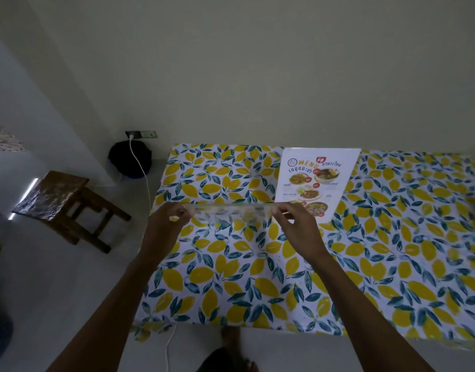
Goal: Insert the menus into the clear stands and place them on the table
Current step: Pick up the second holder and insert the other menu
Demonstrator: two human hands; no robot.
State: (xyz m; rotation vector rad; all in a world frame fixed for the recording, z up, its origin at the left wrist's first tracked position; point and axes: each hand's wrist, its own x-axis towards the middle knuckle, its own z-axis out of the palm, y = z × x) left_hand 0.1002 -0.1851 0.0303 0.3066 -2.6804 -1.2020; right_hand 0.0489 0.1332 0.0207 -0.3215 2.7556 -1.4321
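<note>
A clear acrylic stand is held level above the table, seen almost edge-on. My left hand pinches its left end and my right hand pinches its right end. A white menu sheet with food pictures lies flat on the lemon-print tablecloth, just beyond the stand and my right hand. The stand covers the menu's near left corner. I cannot tell whether anything is inside the stand.
The table stands against a pale wall. A wooden stool is on the floor to the left. A dark round object sits below a wall socket, and a white cable runs down past the table's left edge.
</note>
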